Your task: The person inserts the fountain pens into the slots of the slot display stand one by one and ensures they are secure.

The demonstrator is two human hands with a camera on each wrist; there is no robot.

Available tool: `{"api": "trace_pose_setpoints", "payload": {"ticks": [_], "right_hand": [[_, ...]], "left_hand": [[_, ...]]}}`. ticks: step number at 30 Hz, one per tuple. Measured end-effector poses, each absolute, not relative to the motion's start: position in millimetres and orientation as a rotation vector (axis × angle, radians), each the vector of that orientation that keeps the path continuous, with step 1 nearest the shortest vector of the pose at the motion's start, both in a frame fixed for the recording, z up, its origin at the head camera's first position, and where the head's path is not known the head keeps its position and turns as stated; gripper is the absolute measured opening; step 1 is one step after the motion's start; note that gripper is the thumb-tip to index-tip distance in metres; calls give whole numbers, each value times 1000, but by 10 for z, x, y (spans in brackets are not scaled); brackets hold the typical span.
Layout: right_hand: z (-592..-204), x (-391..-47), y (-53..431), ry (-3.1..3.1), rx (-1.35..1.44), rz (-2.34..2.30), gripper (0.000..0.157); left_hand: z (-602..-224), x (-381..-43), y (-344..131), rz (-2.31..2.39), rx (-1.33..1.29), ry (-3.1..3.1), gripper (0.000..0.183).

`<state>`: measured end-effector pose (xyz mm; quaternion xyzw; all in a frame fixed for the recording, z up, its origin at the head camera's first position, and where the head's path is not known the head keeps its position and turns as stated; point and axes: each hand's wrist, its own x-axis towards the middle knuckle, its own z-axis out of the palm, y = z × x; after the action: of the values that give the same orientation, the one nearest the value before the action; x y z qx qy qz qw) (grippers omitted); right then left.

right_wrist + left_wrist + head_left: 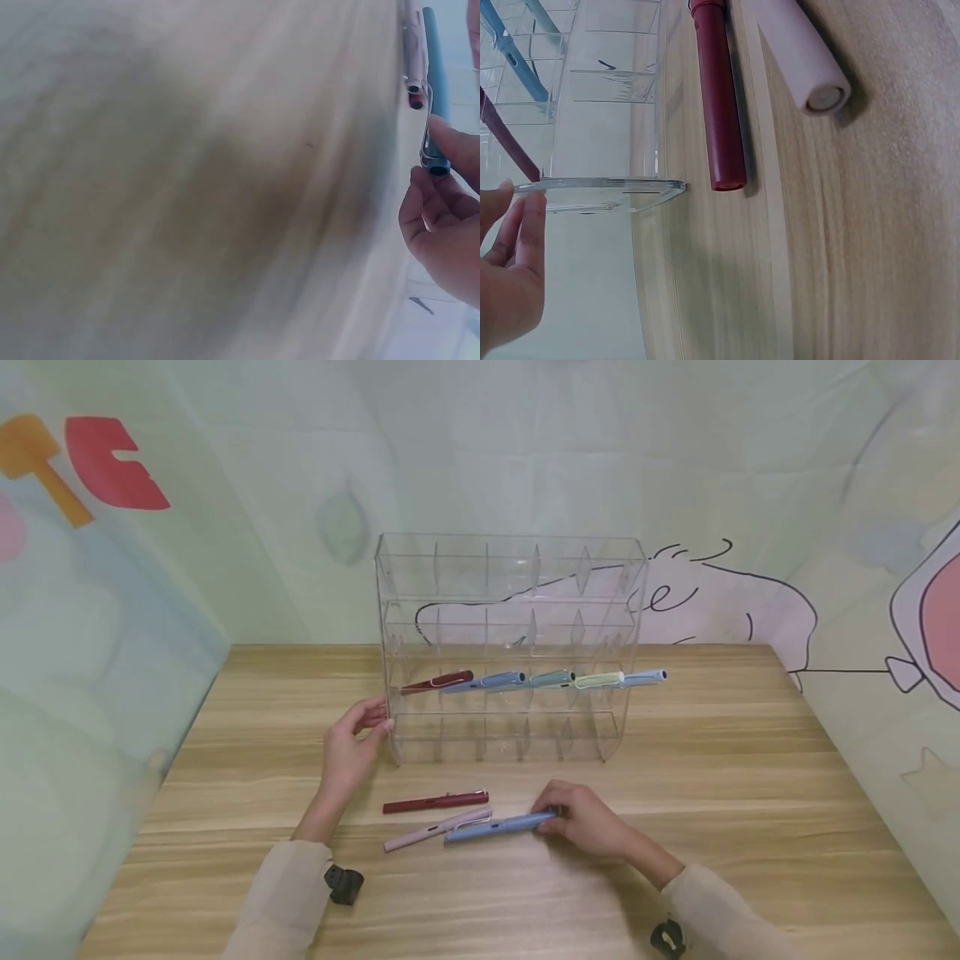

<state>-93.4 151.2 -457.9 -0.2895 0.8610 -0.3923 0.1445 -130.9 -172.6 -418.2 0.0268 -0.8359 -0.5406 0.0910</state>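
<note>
A clear plastic compartment rack (510, 725) stands on the table, with my left hand (352, 752) holding its left side wall. In the left wrist view, the thumb and fingers of that hand (514, 262) pinch the panel's edge. My right hand (585, 818) pinches a blue pen (495, 828) near its capped end, in front of the rack. The right wrist view shows the fingers around the clip end of this pen (437, 82). Left of it lie a dark red pen (435, 802) and a pale pink pen (431, 832), the pink one overlapping the blue pen's end.
One row of the rack bears several pens side by side: a dark red pen (450, 680) at the left, then blue, green, a pale green pen (600, 680) and a light blue pen (645, 677). A printed cloth backdrop (300, 485) rises behind the wooden table (750, 760).
</note>
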Motion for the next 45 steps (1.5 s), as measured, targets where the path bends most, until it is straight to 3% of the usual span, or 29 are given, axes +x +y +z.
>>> {"api": "trace_pose_setpoints", "payload": {"ticks": [10,22,31,45], "right_hand": [[-4203,-1152,1551,2536,-914,-1171,13],[-3858,-1354,1378,2673,-825,-1264,16],[-3869,-1397,1029,2700,-623,-1283,15],[-3962,-1474,629,2717,-595,-1349,11]], "left_hand": [[-4175,-1323,-1724,-1607,87,-2488,32],[-4178,-1315,-1724,-1602,72,-2482,32],[-4183,-1311,-1717,-1590,59,-2483,32],[-4183,-1307,-1715,-1586,63,-2471,32]]}}
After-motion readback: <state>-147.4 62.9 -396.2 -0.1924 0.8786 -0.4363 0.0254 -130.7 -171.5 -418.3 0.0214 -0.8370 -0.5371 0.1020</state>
